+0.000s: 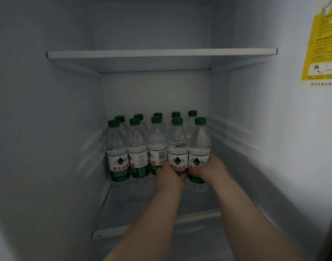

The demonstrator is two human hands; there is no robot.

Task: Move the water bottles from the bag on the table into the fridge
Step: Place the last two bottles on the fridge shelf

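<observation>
Several clear water bottles with green caps and green-white labels stand upright in two rows on a glass fridge shelf (157,221). My left hand (169,176) is wrapped around the lower part of a front-row bottle (177,146). Beside it, my right hand (211,170) grips the rightmost front bottle (200,146) at its label. Both bottles stand level with the others in the front row. Three more front bottles (118,151) stand to the left, untouched. The bag and the table are out of sight.
An upper fridge shelf (161,53) spans the compartment above the bottles and carries nothing. The fridge walls close in on left and right. A yellow sticker (323,44) is stuck on the right wall. The near part of the lower shelf holds nothing.
</observation>
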